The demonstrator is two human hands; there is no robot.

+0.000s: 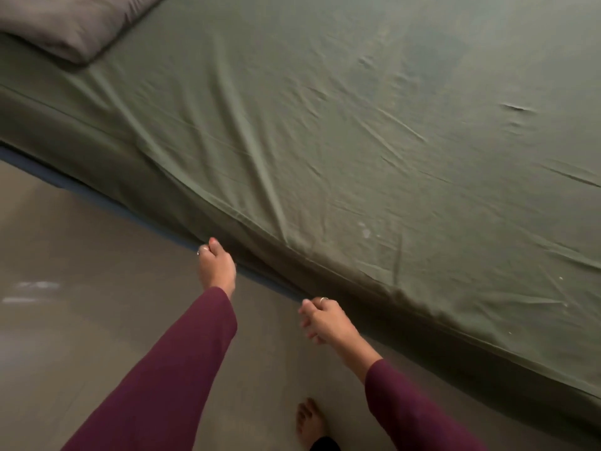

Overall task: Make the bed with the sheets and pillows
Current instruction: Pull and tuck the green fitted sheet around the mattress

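Nearest me, a bare foot (310, 421) stood on the floor (81, 271). Right hand (325, 320) hung loosely curled, holding nothing; left hand (216, 265) reached to the bed's lower edge, grip unclear. I judged the green sheet (357, 141) spread and largely tucked along this side, creases left to smooth. One pillow (65, 24) lay at the far corner. Open floor ran alongside the bed.
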